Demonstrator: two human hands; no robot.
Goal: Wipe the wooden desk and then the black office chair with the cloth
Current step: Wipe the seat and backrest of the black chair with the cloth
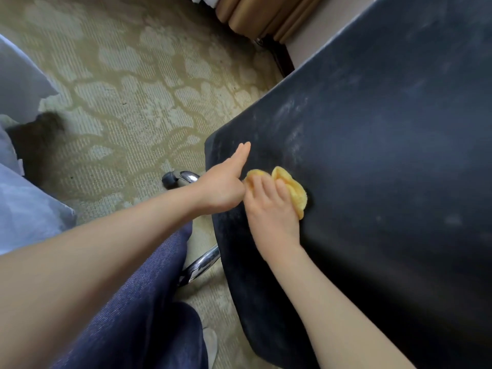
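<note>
The black office chair (372, 155) fills the right side, its dusty padded surface streaked with pale marks. A yellow cloth (295, 190) lies bunched on that surface near the chair's left edge. My right hand (271, 209) lies on top of the cloth, fingers curled over it and pressing it onto the chair. My left hand (226, 185) grips the chair's left edge, thumb stretched out along the black surface, the other fingers hidden behind the edge.
Chrome chair legs (202, 265) and a caster (173, 179) stick out below the chair over patterned beige carpet (127, 89). My blue trouser leg (138, 302) is at the bottom left. Pale bedding (24, 214) lies at the left, curtains (261, 14) at the top.
</note>
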